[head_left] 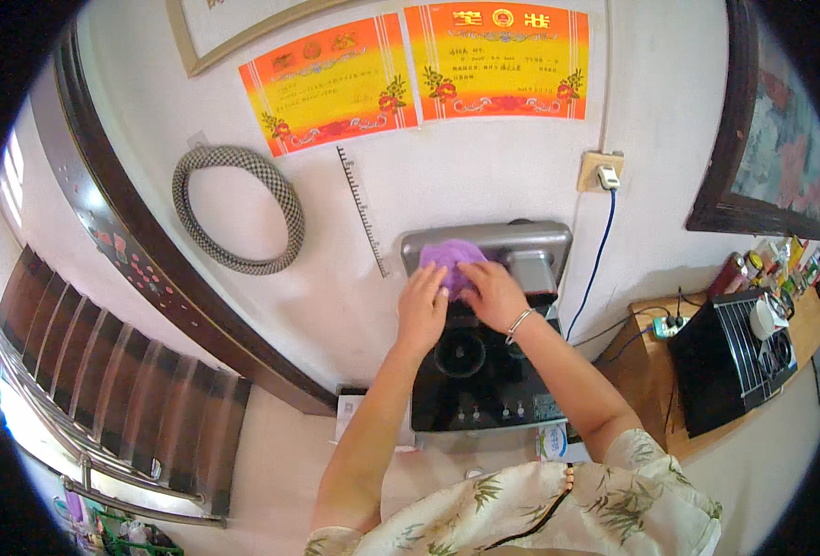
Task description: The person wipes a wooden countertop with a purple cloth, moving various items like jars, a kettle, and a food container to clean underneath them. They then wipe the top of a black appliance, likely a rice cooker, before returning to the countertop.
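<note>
Both hands, left hand (422,301) and right hand (492,292), pressed on purple cloth (454,256) atop grey appliance (521,246), blue cable (595,264) alongside.

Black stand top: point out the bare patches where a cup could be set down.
On the black stand top, the front strip between the round recess and the buttons is bare. The back is crowded: both hands, left and right, press a purple cloth.

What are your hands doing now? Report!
Left hand and right hand both on purple cloth. Cloth pressed on grey machine top. Nothing blocking.
</note>
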Demonstrator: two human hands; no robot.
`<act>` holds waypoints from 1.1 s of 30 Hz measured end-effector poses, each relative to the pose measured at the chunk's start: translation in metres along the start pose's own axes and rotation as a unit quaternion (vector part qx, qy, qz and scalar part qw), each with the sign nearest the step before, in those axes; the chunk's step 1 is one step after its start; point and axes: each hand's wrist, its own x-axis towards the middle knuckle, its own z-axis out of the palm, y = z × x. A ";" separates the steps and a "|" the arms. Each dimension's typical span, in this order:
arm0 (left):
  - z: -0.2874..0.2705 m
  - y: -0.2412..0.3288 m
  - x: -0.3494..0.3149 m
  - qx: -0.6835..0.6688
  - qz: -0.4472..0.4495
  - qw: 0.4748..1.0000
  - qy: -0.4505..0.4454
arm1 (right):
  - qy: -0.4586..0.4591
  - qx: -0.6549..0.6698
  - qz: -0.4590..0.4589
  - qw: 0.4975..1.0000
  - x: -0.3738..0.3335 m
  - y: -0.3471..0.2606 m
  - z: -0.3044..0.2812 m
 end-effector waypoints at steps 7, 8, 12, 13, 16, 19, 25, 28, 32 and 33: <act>0.039 -0.007 -0.004 0.039 -0.006 0.997 -0.061 | -0.004 -0.030 0.012 0.999 -0.012 0.026 0.033; 0.036 -0.011 -0.003 0.032 -0.008 0.997 -0.068 | -0.001 -0.031 0.013 0.999 -0.009 0.025 0.035; 0.027 -0.021 -0.001 0.010 0.007 0.998 -0.056 | 0.070 -0.051 -0.004 0.996 -0.003 0.017 0.037; 0.029 -0.020 -0.004 0.001 0.015 0.999 -0.042 | 0.087 -0.051 -0.015 0.995 -0.006 0.018 0.040; 0.032 -0.015 -0.018 0.026 0.038 0.999 0.007 | 0.122 -0.034 -0.052 0.991 -0.014 0.018 0.046; 0.030 -0.021 -0.015 -0.014 0.075 0.997 0.027 | 0.109 0.005 -0.078 0.991 -0.010 0.021 0.040; -0.004 -0.038 0.045 0.027 0.084 0.992 0.087 | 0.188 -0.078 -0.122 0.971 0.057 -0.010 0.033; 0.012 -0.048 0.053 0.057 0.029 0.997 0.044 | 0.050 -0.136 -0.033 0.989 0.072 0.010 0.060; 0.029 -0.037 0.051 0.104 0.030 0.994 -0.020 | 0.026 -0.116 -0.030 0.992 0.058 0.033 0.044; 0.036 -0.030 0.054 0.106 0.043 0.993 -0.034 | 0.026 -0.117 -0.014 0.993 0.054 0.043 0.036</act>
